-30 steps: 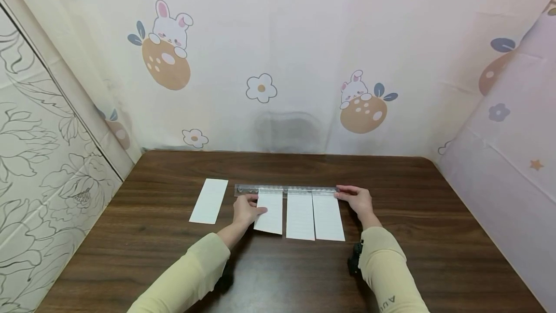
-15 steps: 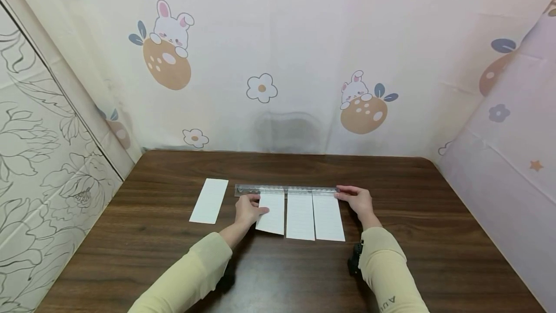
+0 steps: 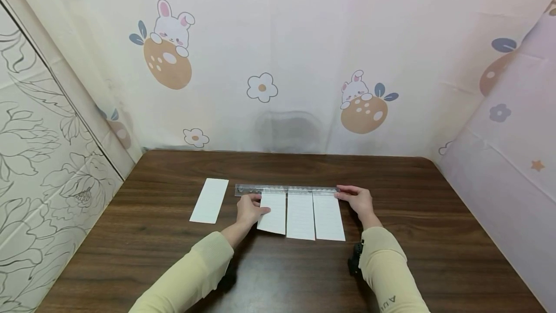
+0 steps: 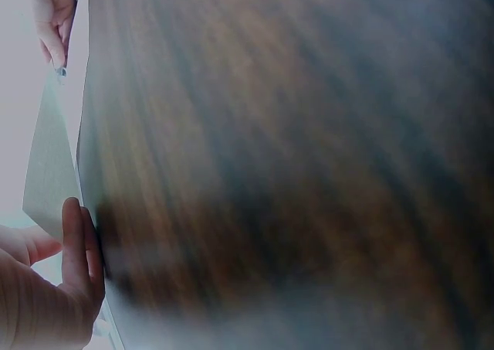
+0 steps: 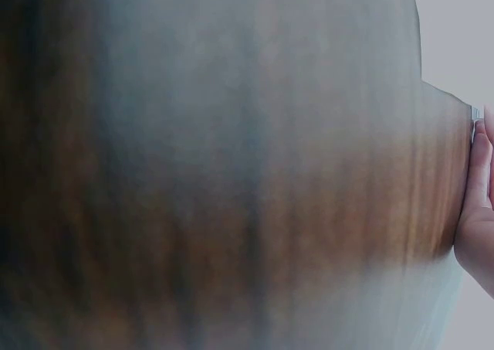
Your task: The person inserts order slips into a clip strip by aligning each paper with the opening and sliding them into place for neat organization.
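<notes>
A clear ruler [image 3: 286,190] lies across the top edges of three white lined paper cards on the table. My right hand [image 3: 357,201] pinches the ruler's right end between thumb and fingers. With thumb on top and fingers at its left edge, my left hand [image 3: 248,210] pinches the leftmost of those cards [image 3: 273,219], whose lower edge is tilted up. In the left wrist view that card [image 4: 52,153] rises at an angle beside the left hand [image 4: 58,288]. The middle card [image 3: 300,216] and right card [image 3: 328,217] lie flat, side by side.
A fourth white card [image 3: 209,201] lies apart at the left on the brown wooden table [image 3: 404,264]. Behind the table hangs a printed curtain [image 3: 299,52]. A black wrist device [image 3: 355,257] sits under the right sleeve.
My left hand has slid the leftmost card slightly right along the ruler, narrowing the gap to the middle card. My right hand and the ruler stay in place.
</notes>
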Motion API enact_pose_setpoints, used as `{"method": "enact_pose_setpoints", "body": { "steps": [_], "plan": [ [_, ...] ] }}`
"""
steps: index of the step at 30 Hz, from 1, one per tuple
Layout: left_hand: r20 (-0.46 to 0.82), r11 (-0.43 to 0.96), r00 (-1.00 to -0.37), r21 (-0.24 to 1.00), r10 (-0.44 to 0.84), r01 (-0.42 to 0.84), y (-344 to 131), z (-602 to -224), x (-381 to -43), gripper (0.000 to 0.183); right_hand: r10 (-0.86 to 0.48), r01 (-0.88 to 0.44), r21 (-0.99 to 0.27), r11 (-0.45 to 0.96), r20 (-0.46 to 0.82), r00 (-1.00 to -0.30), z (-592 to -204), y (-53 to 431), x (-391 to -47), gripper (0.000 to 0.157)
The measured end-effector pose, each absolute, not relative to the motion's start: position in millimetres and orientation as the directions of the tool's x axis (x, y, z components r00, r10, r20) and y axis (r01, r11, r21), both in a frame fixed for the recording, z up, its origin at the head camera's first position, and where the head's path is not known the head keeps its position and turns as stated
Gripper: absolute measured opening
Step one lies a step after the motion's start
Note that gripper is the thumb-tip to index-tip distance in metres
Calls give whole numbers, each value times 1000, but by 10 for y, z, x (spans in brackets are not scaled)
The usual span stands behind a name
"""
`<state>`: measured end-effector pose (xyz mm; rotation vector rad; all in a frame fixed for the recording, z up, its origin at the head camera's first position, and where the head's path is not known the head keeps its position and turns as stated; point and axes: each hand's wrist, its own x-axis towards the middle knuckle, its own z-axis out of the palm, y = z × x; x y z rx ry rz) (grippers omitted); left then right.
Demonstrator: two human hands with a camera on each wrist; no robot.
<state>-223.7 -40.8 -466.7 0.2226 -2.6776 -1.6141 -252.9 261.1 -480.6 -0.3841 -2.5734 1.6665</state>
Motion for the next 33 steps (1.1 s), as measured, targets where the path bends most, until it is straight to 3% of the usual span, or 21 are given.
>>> {"method": "enact_pose_setpoints", "body": {
  "steps": [33],
  "plan": [
    [-66, 454, -990, 883, -124, -115, -369, -4677, -2252, 40, 229, 192, -903, 385, -108, -967, -4783, 2610, -2517, 37]
  ]
}}
